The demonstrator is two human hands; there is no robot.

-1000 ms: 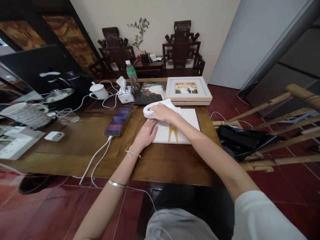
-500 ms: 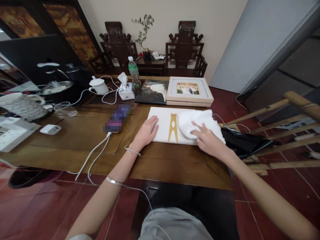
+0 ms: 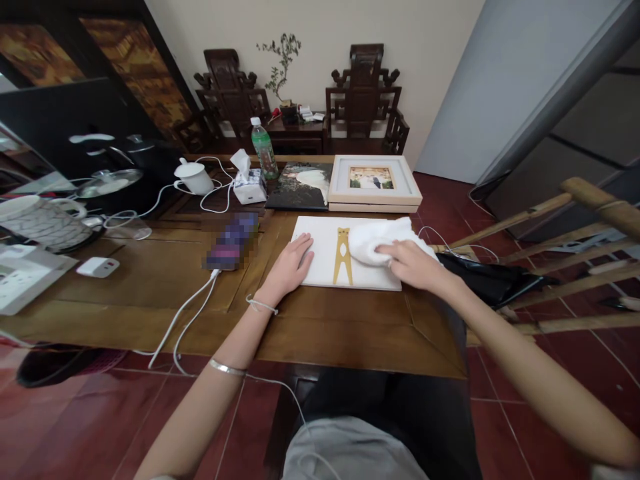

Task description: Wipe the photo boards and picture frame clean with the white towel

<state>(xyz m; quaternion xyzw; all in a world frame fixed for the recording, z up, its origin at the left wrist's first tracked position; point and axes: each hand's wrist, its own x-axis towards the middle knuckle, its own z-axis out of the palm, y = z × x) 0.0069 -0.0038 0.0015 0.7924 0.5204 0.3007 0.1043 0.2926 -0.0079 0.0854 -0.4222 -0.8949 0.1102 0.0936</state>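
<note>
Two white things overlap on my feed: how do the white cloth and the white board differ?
The white cloth is bunched and rumpled; the white board lies flat with straight edges. The cloth looks plain, while the board shows a yellow animal figure. The right hand holds the cloth; the left hand rests on the board's left side. Both are white.

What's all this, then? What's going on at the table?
A person is working bare-handed at a brown wooden table. The right-hand grip holds a bunched, fluffy white cloth over the right side of a flat white rectangular board, next to its gold, long-legged animal figure. The left-hand grip holds nothing and lies flat across the board's left edge. Behind the board, untouched, are a dark flat photo panel and a pale-framed picture.
</note>
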